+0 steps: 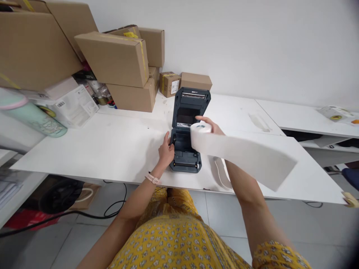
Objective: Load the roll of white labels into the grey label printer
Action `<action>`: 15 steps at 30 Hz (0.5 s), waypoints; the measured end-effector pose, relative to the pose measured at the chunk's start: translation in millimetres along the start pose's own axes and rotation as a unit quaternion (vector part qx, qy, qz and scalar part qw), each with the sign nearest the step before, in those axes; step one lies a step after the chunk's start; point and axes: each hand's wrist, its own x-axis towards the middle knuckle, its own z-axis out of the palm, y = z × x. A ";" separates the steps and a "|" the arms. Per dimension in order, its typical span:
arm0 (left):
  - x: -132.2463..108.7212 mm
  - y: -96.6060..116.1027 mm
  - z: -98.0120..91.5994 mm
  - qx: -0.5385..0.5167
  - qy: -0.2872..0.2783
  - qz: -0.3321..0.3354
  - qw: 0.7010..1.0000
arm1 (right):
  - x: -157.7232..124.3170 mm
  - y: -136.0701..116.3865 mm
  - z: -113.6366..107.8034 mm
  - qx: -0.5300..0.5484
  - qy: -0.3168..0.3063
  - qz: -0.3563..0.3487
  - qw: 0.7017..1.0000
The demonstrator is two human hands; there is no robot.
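A dark grey label printer [185, 149] sits open on the white table [112, 149], its lid tipped back. My left hand [166, 151] rests against the printer's left side, fingers curled on the edge of its paper bay. My right hand [211, 125] holds a white paper roll [201, 131] just above the bay's right side. A long strip of the paper [252, 157] unwinds from the roll and hangs out to the right, over my right forearm. A watch is on my left wrist.
Stacked cardboard boxes [114, 59] fill the table's back left, with two small boxes [182, 83] behind the printer. A mint bottle [30, 114] lies at far left. Another white desk [305, 117] stands to the right. Cables and bags lie on the floor below.
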 end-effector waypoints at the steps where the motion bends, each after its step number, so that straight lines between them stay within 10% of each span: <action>1: -0.1 -0.7 -0.3 -0.010 0.001 -0.002 1.000 | 9.1 -5.8 6.5 -0.015 -0.023 -0.016 1.000; 6: -1.7 -0.6 -1.0 -0.029 0.002 -0.016 0.999 | 44.4 -16.5 28.5 -0.212 -0.159 -0.015 0.964; 15: -2.0 0.0 -1.5 -0.027 0.004 -0.017 0.999 | 68.2 5.8 51.1 -0.336 -0.197 0.048 0.920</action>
